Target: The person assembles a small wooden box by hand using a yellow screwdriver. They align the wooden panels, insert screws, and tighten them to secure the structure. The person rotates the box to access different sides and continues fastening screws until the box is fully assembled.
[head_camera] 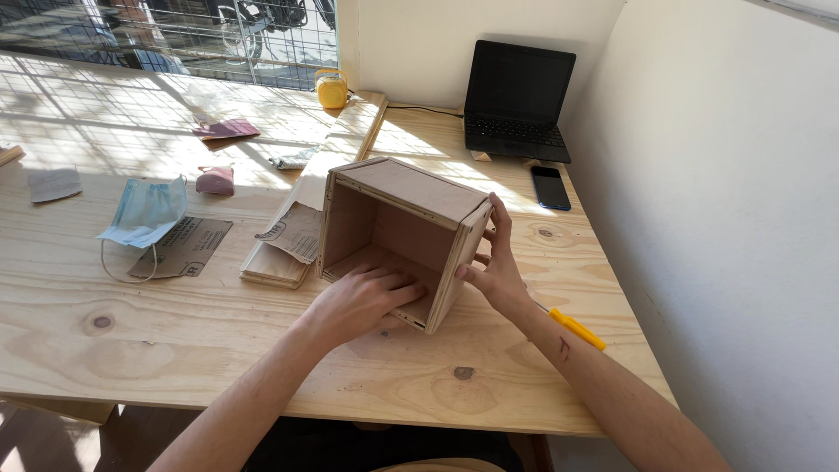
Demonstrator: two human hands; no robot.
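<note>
Pale pine worktop with dark knots; brown wooden box; light blue face mask; black laptop and phone; yellow pencil; reddish sandpaper scraps.

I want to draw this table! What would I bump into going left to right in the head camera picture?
Grey sandpaper sheet → blue face mask → wooden box → black phone → yellow tool.
</note>
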